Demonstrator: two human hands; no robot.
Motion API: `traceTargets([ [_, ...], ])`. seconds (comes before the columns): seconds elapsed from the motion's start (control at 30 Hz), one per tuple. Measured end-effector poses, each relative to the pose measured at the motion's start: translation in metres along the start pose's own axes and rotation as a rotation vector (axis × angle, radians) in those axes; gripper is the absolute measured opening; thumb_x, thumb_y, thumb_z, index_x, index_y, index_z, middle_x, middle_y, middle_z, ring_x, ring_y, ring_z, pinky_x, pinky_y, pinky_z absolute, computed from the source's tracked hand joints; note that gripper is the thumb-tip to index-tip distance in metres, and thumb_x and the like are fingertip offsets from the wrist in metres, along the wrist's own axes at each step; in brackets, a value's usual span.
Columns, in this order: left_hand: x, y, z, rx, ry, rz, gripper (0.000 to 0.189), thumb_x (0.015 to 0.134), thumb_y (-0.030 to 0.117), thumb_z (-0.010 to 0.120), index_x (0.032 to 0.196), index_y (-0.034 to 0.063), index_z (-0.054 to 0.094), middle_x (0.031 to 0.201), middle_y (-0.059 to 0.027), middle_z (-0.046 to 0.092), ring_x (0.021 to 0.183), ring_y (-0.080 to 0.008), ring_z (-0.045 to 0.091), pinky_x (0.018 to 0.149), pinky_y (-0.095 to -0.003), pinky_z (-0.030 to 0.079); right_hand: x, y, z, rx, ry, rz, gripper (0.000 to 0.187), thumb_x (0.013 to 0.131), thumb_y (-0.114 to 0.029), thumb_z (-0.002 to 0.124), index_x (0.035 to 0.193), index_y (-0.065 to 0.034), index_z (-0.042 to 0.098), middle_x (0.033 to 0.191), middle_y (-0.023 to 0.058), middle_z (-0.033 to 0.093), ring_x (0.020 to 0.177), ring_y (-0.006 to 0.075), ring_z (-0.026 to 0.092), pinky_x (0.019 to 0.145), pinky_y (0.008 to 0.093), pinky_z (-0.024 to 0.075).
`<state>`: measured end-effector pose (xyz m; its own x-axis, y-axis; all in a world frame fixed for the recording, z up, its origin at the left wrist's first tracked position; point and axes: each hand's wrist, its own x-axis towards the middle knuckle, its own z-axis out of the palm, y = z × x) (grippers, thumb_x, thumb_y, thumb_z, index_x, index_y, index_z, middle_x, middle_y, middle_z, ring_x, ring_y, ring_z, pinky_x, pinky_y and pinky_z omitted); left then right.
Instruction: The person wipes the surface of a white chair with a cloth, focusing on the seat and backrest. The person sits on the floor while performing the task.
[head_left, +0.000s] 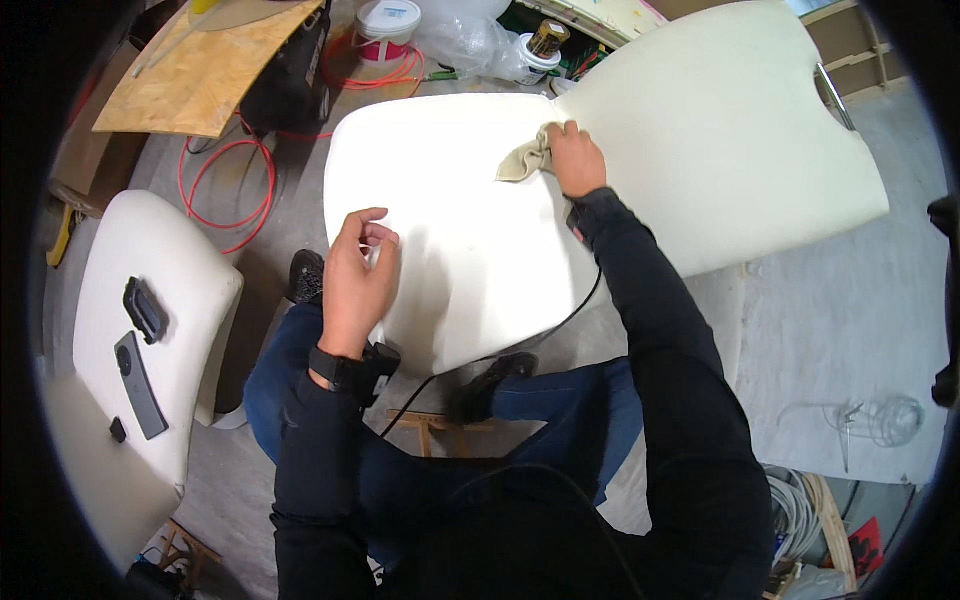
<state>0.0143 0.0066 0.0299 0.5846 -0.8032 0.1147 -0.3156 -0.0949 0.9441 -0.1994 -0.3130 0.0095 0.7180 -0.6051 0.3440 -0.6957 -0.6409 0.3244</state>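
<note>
A white upholstered chair stands before me, its seat (465, 247) brightly lit and its backrest (720, 142) stretching to the upper right. My right hand (579, 161) grips a beige cloth (521, 161), which rests on the seat close to where it meets the backrest. Over the seat's left edge is my left hand (358, 274), fingers loosely curled and apart, with nothing in it. Whether that hand touches the seat I cannot tell. A metal handle (835, 97) shows at the backrest's cutout.
Left of me, a second white chair (157, 247) carries a smartphone (141, 384) and a dark plastic object (145, 310). A red hose (229, 225) coils on the floor. A black cable (555, 326) runs below the seat's edge. Beyond stand a plywood board (195, 82) and a white bucket (386, 26).
</note>
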Motion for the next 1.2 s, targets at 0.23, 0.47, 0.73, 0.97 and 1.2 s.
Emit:
traceTargets([
  [0.23,0.002,-0.018,0.008,0.242,-0.143,-0.07,0.034,0.083,0.01,0.079,0.115,0.0042,0.067,0.099,-0.011,0.066,0.091,-0.0279,0.063,0.083,-0.0376,0.053,0.1,0.037,0.021,-0.121,0.139,-0.144,0.018,0.089,-0.015,0.062,0.104,-0.009,0.068,0.108,0.0099,0.062,0.103,0.0307,0.063,0.079,0.0419,0.0549],
  [0.47,0.0,-0.021,0.015,0.377,-0.135,0.018,0.031,0.084,0.011,0.078,0.111,0.0048,0.066,0.097,-0.0109,0.064,0.094,-0.0286,0.062,0.086,-0.0392,0.051,0.114,0.044,0.049,-0.206,-0.178,-0.139,0.02,0.09,-0.02,0.064,0.105,-0.0145,0.076,0.108,0.008,0.074,0.111,0.0281,0.065,0.086,0.0406,0.0546],
  [0.73,0.004,-0.03,0.018,0.429,-0.177,0.019,0.036,0.083,0.018,0.079,0.112,0.0042,0.063,0.098,-0.0123,0.062,0.094,-0.0299,0.059,0.086,-0.0405,0.05,0.08,0.039,0.015,0.024,-0.471,-0.013,0.034,0.093,-0.022,0.06,0.117,0.0013,0.065,0.103,0.0261,0.074,0.099,0.043,0.07,0.089,0.0521,0.0554],
  [0.97,0.01,-0.037,0.021,0.467,-0.2,0.008,0.039,0.084,0.024,0.078,0.111,-0.0002,0.064,0.096,-0.0142,0.063,0.09,-0.0284,0.061,0.082,-0.0404,0.051,-0.023,0.038,-0.037,0.176,-0.532,0.082,0.038,0.089,-0.022,0.062,0.116,0.0054,0.062,0.095,0.0286,0.073,0.094,0.0439,0.071,0.086,0.052,0.0562],
  [1.2,0.016,-0.045,0.022,0.483,-0.214,0.024,0.042,0.083,0.027,0.078,0.112,-0.001,0.065,0.097,-0.0156,0.065,0.09,-0.0281,0.064,0.084,-0.0394,0.054,-0.141,0.036,-0.077,0.2,-0.425,0.068,0.032,0.082,-0.014,0.067,0.108,0.0037,0.061,0.086,0.0236,0.072,0.085,0.0406,0.069,0.076,0.0517,0.0575],
])
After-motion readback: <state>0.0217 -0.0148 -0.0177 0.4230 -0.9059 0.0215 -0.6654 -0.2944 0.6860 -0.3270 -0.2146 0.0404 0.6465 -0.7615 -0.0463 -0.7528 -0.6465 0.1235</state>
